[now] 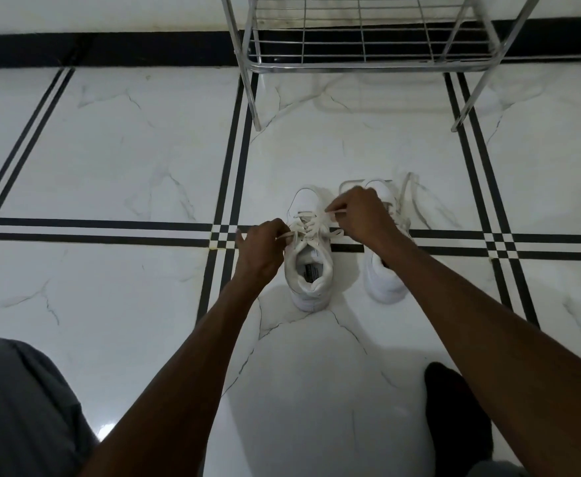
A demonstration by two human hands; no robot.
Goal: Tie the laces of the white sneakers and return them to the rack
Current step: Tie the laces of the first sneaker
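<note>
While the left white sneaker (308, 256) stands on the marble floor (127, 160) just beside its partly hidden mate (383, 280), you pinch one lace end (283, 236) in your left hand (259, 251) and another in your right hand (359, 215), near of the metal rack (361, 43).

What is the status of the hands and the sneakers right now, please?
Left hand and right hand each pinching a lace end over left sneaker. Right sneaker untied, laces loose. Both on floor; rack ahead, nothing between.
</note>
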